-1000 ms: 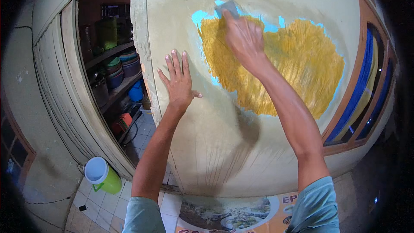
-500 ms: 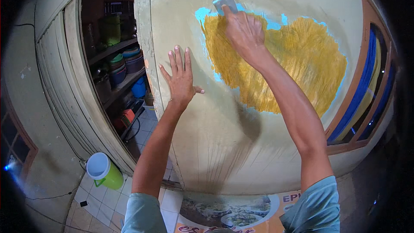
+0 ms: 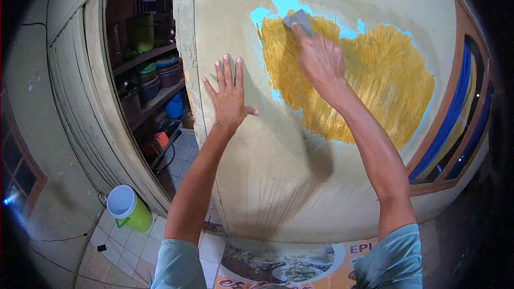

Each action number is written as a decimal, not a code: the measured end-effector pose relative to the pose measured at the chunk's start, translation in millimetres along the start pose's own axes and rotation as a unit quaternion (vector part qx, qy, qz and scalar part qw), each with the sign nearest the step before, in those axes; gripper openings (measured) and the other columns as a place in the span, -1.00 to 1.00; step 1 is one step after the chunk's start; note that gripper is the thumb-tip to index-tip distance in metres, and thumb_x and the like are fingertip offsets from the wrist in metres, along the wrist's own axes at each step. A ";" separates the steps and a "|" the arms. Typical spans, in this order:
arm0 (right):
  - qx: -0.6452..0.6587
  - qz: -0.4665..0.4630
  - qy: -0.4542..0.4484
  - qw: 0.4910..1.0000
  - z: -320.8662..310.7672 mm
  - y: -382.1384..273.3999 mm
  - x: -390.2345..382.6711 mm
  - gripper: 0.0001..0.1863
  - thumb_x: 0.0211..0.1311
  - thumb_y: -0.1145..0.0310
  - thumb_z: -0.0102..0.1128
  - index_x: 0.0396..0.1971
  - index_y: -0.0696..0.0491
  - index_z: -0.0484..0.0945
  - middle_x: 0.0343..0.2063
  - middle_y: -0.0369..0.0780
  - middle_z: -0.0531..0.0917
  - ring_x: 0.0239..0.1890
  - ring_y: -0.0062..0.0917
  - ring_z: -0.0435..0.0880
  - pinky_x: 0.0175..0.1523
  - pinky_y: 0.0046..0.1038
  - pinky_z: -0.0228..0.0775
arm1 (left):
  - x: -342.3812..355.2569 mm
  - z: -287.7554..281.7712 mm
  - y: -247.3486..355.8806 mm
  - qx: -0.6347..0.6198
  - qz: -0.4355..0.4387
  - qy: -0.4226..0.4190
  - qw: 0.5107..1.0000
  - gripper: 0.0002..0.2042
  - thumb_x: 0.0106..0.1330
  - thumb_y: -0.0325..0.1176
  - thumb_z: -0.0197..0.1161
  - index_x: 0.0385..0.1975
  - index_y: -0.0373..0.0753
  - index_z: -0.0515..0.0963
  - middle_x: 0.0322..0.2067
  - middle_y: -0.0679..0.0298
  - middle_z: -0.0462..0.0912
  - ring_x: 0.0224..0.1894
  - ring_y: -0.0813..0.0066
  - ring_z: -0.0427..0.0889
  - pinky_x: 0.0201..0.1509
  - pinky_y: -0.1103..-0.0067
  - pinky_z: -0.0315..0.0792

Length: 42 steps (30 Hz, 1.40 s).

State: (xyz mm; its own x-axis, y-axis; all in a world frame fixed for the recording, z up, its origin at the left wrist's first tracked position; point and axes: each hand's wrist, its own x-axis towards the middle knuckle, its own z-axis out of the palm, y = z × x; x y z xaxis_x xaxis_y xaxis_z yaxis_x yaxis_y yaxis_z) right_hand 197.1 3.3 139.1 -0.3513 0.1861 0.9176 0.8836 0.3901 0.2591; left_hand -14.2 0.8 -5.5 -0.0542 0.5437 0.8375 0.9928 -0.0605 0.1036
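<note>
With fingers spread, my left hand [image 3: 230,101] rests on the cream wall [image 3: 251,171], just right of the door opening. My right hand [image 3: 321,64] grips a small grey flat scraper [image 3: 300,20], held against the top left of a large, uneven ochre patch [image 3: 385,85] with streaky texture. Bright light-blue flakes and bare areas [image 3: 286,4] border the patch, mostly along its top and left. Shadows from my arm fall below it.
Left, a doorway shows shelves [image 3: 143,53] of pots and buckets. A green bucket [image 3: 139,217] stands on floor tiles [image 3: 127,249] beside cables. Right is a wood-framed window [image 3: 456,144]. A printed banner [image 3: 326,278] lies at the wall's foot. A second window [image 3: 21,182] is far left.
My right hand has moved down and slightly right with the scraper, showing more light blue above it. The view has shifted a little; my left hand stays on the wall.
</note>
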 end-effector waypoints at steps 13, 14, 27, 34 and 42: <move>-0.052 0.014 -0.017 0.998 -5.1 -14.9 8.5 -0.57 0.27 0.48 0.13 0.16 0.05 0.59 -0.45 0.02 0.73 -0.37 -0.08 0.80 -0.33 -0.09 0.65 | 1.1 1.4 2.6 -0.011 -0.010 -0.013 1.000 0.67 -0.54 0.08 0.79 0.69 -0.05 -0.27 0.68 -0.01 -0.37 0.70 -0.12 -0.33 0.53 -0.41 -0.26; -0.074 0.016 -0.004 0.997 -6.3 -14.8 7.5 -0.73 0.32 0.44 0.11 -0.03 0.11 0.63 -0.45 0.02 0.76 -0.40 -0.12 0.82 -0.39 -0.13 0.67 | 1.9 1.8 2.1 -0.012 -0.010 -0.014 1.000 0.67 -0.54 0.08 0.79 0.69 -0.05 -0.27 0.68 -0.01 -0.37 0.70 -0.12 -0.33 0.53 -0.41 -0.26; -0.046 0.014 -0.032 0.998 0.1 -11.0 24.8 -0.38 0.25 0.47 0.12 0.37 -0.06 0.53 -0.31 0.09 0.73 -0.32 -0.07 0.79 -0.32 -0.04 0.59 | 2.0 5.8 2.8 -0.023 0.003 0.002 1.000 0.66 -0.53 0.07 0.79 0.69 -0.04 -0.27 0.68 -0.01 -0.37 0.70 -0.12 -0.33 0.52 -0.43 -0.25; -0.058 0.046 -0.071 0.995 1.4 -12.5 -1.5 -0.40 0.26 0.54 0.10 0.35 0.00 0.53 -0.28 0.09 0.74 -0.33 -0.05 0.79 -0.34 -0.08 0.63 | 0.5 2.3 -5.0 -0.020 0.002 -0.001 1.000 0.66 -0.53 0.04 0.80 0.69 -0.04 -0.27 0.68 -0.02 -0.37 0.70 -0.14 -0.33 0.52 -0.43 -0.25; -0.031 0.003 -0.002 1.000 4.5 -14.2 26.6 -0.38 0.20 0.51 0.15 0.33 -0.04 0.55 -0.42 0.05 0.73 -0.34 -0.04 0.78 -0.33 0.01 0.57 | -0.3 5.0 -3.3 -0.025 0.019 0.022 0.999 0.65 -0.52 0.05 0.80 0.69 -0.06 -0.26 0.68 -0.03 -0.34 0.70 -0.15 -0.30 0.51 -0.43 -0.21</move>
State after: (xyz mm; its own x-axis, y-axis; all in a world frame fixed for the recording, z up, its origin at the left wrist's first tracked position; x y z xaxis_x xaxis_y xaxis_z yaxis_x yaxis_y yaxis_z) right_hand 173.8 6.7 158.4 -0.3465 0.1916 0.9183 0.9032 0.3324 0.2714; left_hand -16.9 5.0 -8.8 -0.0229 0.5028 0.8641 0.9876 -0.1231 0.0979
